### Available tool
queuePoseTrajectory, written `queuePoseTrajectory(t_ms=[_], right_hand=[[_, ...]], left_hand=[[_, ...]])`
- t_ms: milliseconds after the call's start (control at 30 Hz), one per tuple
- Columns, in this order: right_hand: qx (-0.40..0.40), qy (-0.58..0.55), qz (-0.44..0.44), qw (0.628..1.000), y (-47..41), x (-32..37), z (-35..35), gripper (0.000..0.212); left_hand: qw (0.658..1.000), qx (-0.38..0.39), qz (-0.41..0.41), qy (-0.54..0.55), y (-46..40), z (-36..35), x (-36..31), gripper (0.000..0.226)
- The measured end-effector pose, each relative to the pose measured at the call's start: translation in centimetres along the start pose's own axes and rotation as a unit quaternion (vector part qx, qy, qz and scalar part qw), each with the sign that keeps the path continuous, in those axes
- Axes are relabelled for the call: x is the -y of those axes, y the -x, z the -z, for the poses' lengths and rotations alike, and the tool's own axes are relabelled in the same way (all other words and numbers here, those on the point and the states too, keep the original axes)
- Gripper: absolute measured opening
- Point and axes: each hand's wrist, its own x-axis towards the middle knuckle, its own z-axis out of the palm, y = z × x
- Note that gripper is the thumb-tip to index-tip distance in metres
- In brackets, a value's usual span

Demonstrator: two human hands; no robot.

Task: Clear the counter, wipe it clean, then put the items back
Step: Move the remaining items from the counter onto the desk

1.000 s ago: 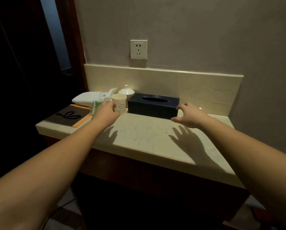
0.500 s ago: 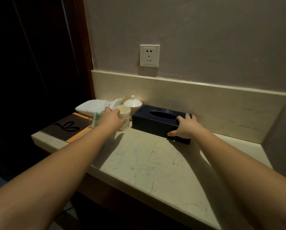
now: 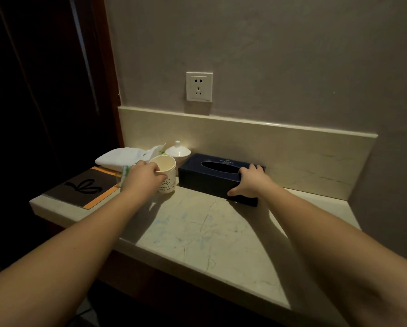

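We see both hands on items at the back of the pale stone counter. Our left hand grips the cream paper cup from the cup's 9 o'clock side, fingers curled round the wall up near the rim; the cup stands upright, its smiley print facing us. Our right hand holds the dark tissue box at its right end: fingers curled over the top edge, thumb on the near face. The box lies flat with its oval slot up, and most of its length runs off to the hand's 9 o'clock.

The cup stands just beside the box's left end, at the box's 9 o'clock; we cannot tell whether they touch. At the cup's 12 o'clock stands a white lidded pot. At its 10 o'clock lies a folded white cloth, with a green-and-white packet partly hidden behind the left hand. At 8 o'clock of the cup, a dark folder with an orange border lies flat at the counter's left end. A white wall socket sits above the backsplash.
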Motion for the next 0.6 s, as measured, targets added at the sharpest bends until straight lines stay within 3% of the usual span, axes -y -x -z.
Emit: queuePoseTrajectory(t_ms=[300, 600], right_hand=[[-0.094, -0.008, -0.020, 0.995, 8.0, -0.7, 2.2, 0.087], [-0.152, 0.013, -0.042, 0.987, 24.2, -1.2, 4.3, 0.077]], left_hand=[[0.995, -0.004, -0.036, 0.090, 6.0, 5.0, 1.4, 0.018], [0.978, -0.001, -0.119, 0.173, 15.6, 8.8, 1.4, 0.018]])
